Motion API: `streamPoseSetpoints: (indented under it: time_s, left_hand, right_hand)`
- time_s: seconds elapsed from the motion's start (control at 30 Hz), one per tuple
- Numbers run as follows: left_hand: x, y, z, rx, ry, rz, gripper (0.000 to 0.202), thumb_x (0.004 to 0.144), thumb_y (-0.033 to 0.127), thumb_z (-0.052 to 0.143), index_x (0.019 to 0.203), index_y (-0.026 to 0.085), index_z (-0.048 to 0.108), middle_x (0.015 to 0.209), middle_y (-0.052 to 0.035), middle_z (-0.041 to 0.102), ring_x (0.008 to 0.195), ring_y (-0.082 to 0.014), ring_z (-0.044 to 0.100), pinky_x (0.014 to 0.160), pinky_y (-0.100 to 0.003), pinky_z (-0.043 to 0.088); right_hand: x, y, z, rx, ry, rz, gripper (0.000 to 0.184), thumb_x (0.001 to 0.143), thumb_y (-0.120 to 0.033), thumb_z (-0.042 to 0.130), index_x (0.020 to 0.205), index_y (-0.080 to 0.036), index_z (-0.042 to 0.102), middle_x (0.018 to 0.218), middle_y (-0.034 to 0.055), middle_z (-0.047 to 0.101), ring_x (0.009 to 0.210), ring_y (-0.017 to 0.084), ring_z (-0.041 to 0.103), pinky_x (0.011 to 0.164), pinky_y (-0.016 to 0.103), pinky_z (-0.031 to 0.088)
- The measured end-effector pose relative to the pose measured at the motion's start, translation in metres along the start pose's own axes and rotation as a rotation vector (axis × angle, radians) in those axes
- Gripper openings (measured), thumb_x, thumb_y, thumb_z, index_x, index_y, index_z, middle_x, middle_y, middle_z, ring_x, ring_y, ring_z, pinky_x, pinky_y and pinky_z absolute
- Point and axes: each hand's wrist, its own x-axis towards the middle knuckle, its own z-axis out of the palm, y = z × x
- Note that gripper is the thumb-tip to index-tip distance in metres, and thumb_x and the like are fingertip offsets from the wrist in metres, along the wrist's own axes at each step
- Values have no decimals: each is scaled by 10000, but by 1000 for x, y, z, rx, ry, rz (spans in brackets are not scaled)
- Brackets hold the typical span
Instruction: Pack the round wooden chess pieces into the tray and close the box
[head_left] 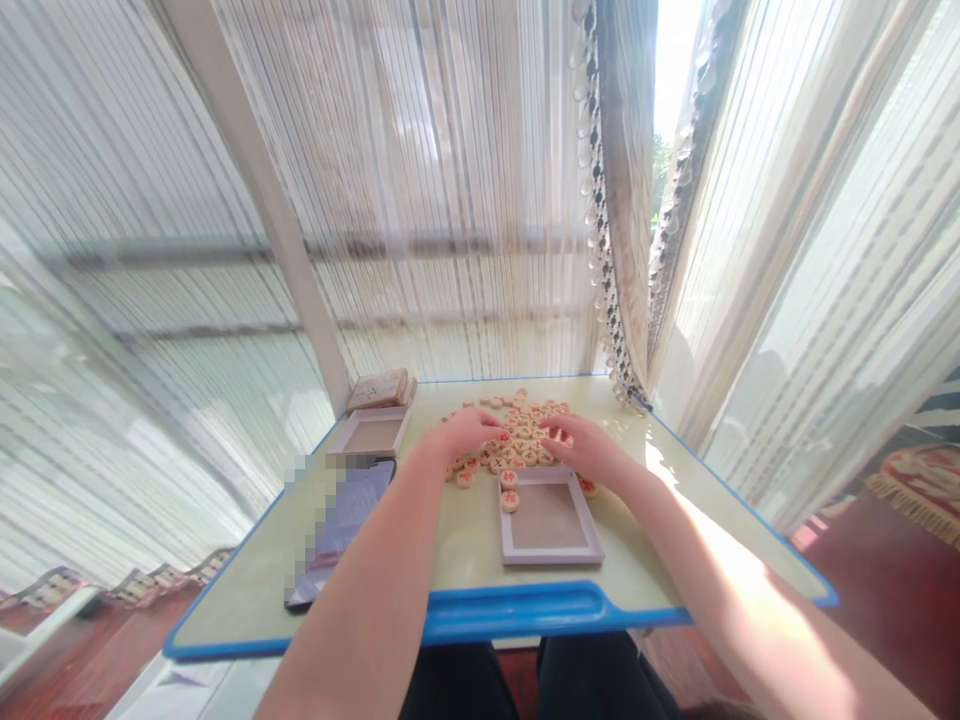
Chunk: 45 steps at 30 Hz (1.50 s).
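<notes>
Head view: pale round pieces bear characters.

In front of you is a pale yellow-green table with blue edging and a blue groove along the side nearest you. Round pieces with red or dark characters lie heaped across its middle, a few strays apart from the heap. Between these and you sits a shallow tray. To your left lies a dark-edged flat device, partly pixelated; beyond it are a second shallow tray and, near the far left corner, a flat box.
</notes>
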Motion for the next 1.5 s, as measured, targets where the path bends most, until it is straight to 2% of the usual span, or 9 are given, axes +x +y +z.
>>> streamPoseSetpoints:
  time_s: [0.13,0.33,0.5,0.63,0.73,1.0,1.17,1.27,1.5]
  left_hand:
    - [-1,8,5,-293,-106,102,282,762,382,549,903,198,711,881,-3,692,793,-152,586,683,-233,439]
    - [4,13,18,-615,-203,180,308,743,404,598,888,150,696,783,-37,667,698,-132,579,673,-258,448]
    - [6,18,22,-875,-183,124,228,724,334,656,764,112,687,758,-59,665,738,-132,610,777,-294,474]
    - [5,18,19,-1017,-223,116,219,653,261,735,805,110,688,840,-76,687,829,-154,631,874,-322,466]
    - [5,18,17,-1040,-207,91,277,594,203,779,838,111,688,846,-75,692,850,-167,636,897,-335,462]
    - [3,20,15,-1069,-188,69,346,599,236,797,889,104,662,880,-78,682,837,-153,637,915,-351,444]
    - [2,19,12,-1079,-253,122,378,605,248,797,925,99,661,923,-97,676,886,-170,627,908,-354,442]
    - [2,17,10,-1069,-288,152,387,615,262,792,943,101,664,946,-108,676,900,-180,627,906,-357,442]
    - [-1,17,4,-971,-392,126,278,667,295,745,876,117,702,883,-94,685,832,-154,631,871,-326,472]
  right_hand:
    - [1,-5,11,74,12,-83,288,767,-305,583,1036,-216,634,876,25,643,765,148,562,737,289,446]
    - [4,-7,19,115,27,-125,204,788,-289,576,963,-233,663,759,9,647,689,140,568,659,274,447]
    - [4,-9,18,153,96,-109,192,785,-328,590,925,-214,654,704,1,636,632,126,565,605,250,441]
    - [3,-9,17,159,130,-104,196,790,-358,591,900,-205,645,690,1,630,625,125,564,606,251,443]
    - [3,-10,15,142,158,-100,188,786,-343,599,903,-202,640,697,4,631,634,129,568,613,257,448]
    - [1,-14,15,225,164,-151,219,794,-285,576,988,-206,640,751,15,658,627,127,572,620,264,473]
    - [1,-14,16,322,143,-139,259,762,-261,583,1002,-188,646,700,9,653,585,124,560,596,263,479]
    - [0,-15,15,361,148,-104,236,750,-299,599,950,-189,658,655,0,640,553,118,548,552,250,462]
    - [-2,-21,10,252,202,-28,223,700,-362,649,819,-176,617,643,4,618,583,124,554,560,248,437]
